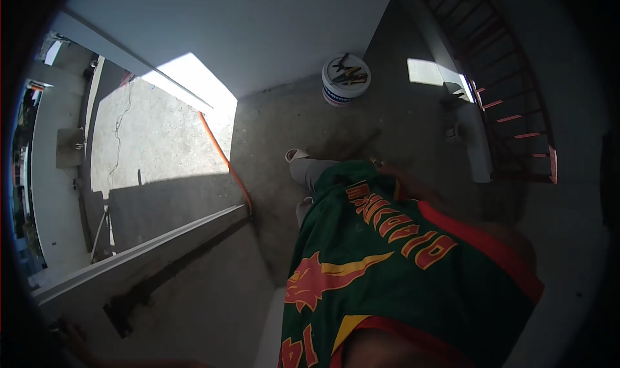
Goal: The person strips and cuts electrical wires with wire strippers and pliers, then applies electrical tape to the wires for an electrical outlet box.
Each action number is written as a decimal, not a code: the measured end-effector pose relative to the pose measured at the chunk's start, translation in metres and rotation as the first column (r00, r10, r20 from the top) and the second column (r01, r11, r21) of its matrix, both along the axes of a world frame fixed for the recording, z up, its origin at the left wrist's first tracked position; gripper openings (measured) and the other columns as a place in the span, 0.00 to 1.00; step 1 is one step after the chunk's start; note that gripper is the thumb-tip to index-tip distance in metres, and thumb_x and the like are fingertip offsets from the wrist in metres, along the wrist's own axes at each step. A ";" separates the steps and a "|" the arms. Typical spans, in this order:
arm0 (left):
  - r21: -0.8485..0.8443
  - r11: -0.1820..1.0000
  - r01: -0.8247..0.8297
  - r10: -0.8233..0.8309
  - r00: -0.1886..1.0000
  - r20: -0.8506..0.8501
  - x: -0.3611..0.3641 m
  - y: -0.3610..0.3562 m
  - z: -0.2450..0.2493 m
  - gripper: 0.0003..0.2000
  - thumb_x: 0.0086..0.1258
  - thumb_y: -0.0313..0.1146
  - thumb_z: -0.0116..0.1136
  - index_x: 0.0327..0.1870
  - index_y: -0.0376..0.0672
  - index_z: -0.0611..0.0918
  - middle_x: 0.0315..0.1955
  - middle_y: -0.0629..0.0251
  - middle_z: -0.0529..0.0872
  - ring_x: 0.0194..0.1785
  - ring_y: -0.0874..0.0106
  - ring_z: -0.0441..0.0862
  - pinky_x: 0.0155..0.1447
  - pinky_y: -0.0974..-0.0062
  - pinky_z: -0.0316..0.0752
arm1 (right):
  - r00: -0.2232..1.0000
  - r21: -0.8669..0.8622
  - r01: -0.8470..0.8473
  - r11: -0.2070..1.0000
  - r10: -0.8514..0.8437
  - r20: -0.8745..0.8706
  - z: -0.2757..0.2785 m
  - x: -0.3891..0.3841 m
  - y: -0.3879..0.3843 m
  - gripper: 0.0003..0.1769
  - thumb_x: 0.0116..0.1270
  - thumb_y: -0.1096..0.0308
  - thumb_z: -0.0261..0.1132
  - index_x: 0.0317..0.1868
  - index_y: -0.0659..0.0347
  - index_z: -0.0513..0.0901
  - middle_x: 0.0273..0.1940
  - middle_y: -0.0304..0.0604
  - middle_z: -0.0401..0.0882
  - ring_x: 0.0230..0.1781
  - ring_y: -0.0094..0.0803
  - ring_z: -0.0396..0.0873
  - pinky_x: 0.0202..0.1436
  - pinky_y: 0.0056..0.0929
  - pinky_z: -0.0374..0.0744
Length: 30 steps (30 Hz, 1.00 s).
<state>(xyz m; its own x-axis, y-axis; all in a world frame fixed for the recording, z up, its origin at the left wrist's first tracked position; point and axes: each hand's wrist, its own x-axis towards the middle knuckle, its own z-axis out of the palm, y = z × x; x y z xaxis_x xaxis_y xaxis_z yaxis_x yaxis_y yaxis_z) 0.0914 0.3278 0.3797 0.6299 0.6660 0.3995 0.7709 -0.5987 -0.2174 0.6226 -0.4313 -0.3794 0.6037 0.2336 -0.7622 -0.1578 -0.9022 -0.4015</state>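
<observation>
At the lower left edge, in deep shadow, my left hand [70,334] is raised close to the grey wall [213,284]; its fingers are too dark to make out. A dark band [174,258] runs along this wall near it, ending in a blocky dark patch. My right arm reaches down past the green jersey [361,239] on my body. My right hand [382,165] is by the jersey's hem, small and shaded, and I cannot tell what it holds. A dark elongated shape [358,144] shows on the floor beside it.
A white bucket [337,98] with several hand tools [349,74] on its lid stands against the white wall [258,32]. An orange hose [223,155] crosses the sunlit doorway threshold. A reddish metal railing [516,77] lines the right side. My shoe [297,154] rests on the concrete floor [278,119].
</observation>
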 end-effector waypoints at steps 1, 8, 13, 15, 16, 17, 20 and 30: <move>0.041 0.999 0.033 -0.032 0.999 -0.026 0.008 0.000 0.000 0.20 0.75 0.46 0.52 0.63 0.48 0.73 0.26 0.65 0.81 0.23 0.78 0.76 0.24 0.83 0.69 | 0.999 -0.082 0.030 0.996 -0.032 -0.030 0.006 -0.006 -0.033 0.22 0.58 0.55 0.67 0.40 0.68 0.83 0.31 0.51 0.84 0.32 0.36 0.83 0.39 0.40 0.77; 0.302 0.883 0.360 -0.270 0.914 -0.302 0.026 -0.012 -0.012 0.17 0.77 0.44 0.49 0.60 0.47 0.77 0.31 0.66 0.83 0.31 0.76 0.81 0.35 0.79 0.76 | 0.974 -0.305 0.159 0.939 -0.200 -0.105 0.048 -0.001 -0.146 0.23 0.57 0.54 0.68 0.41 0.68 0.82 0.29 0.48 0.82 0.27 0.34 0.80 0.32 0.38 0.77; 0.191 0.982 0.015 -0.083 0.932 0.352 0.045 -0.045 -0.050 0.15 0.68 0.44 0.58 0.29 0.42 0.82 0.20 0.61 0.83 0.21 0.66 0.78 0.28 0.66 0.71 | 0.985 -0.124 0.163 0.979 -0.169 -0.045 0.025 0.074 -0.121 0.24 0.56 0.54 0.70 0.41 0.68 0.81 0.28 0.46 0.80 0.24 0.33 0.79 0.28 0.36 0.77; 0.368 0.926 -0.082 -0.111 0.873 0.474 0.099 -0.084 -0.057 0.18 0.63 0.45 0.63 0.18 0.40 0.82 0.13 0.58 0.81 0.14 0.61 0.76 0.20 0.60 0.68 | 0.976 -0.083 0.210 0.974 -0.214 -0.038 0.030 0.103 -0.085 0.23 0.56 0.54 0.70 0.40 0.68 0.81 0.27 0.45 0.79 0.22 0.32 0.78 0.26 0.34 0.77; 0.496 0.848 -0.185 -0.093 0.871 0.483 0.042 -0.094 -0.070 0.18 0.63 0.46 0.62 0.19 0.40 0.83 0.13 0.58 0.81 0.14 0.61 0.76 0.21 0.59 0.69 | 0.964 -0.093 0.256 0.962 -0.261 -0.044 0.060 0.109 -0.051 0.23 0.55 0.54 0.71 0.39 0.67 0.81 0.27 0.44 0.79 0.22 0.32 0.77 0.26 0.32 0.76; 0.615 0.743 -0.263 -0.067 0.886 0.459 0.041 -0.113 -0.074 0.19 0.63 0.47 0.62 0.21 0.40 0.83 0.13 0.58 0.81 0.14 0.60 0.76 0.21 0.58 0.70 | 0.970 -0.070 0.236 0.969 -0.239 -0.037 0.079 0.119 -0.030 0.23 0.56 0.53 0.70 0.38 0.67 0.81 0.27 0.43 0.79 0.22 0.31 0.77 0.26 0.32 0.76; 0.242 0.837 -0.491 0.278 0.762 0.584 -0.011 -0.120 -0.115 0.19 0.73 0.46 0.54 0.38 0.36 0.87 0.28 0.55 0.87 0.34 0.63 0.84 0.40 0.65 0.77 | 0.992 -0.011 0.121 0.993 -0.121 0.027 0.103 0.162 0.021 0.24 0.57 0.52 0.68 0.41 0.68 0.82 0.27 0.40 0.80 0.25 0.34 0.79 0.30 0.34 0.77; -0.987 0.096 0.128 0.020 0.991 0.131 0.274 -0.356 -0.535 0.15 0.61 0.27 0.62 0.51 0.40 0.82 0.47 0.55 0.84 0.50 0.57 0.82 0.55 0.65 0.75 | 0.628 -0.541 -0.540 0.645 0.736 0.252 0.109 0.297 0.152 0.26 0.61 0.54 0.65 0.53 0.64 0.81 0.62 0.56 0.69 0.63 0.48 0.71 0.64 0.42 0.72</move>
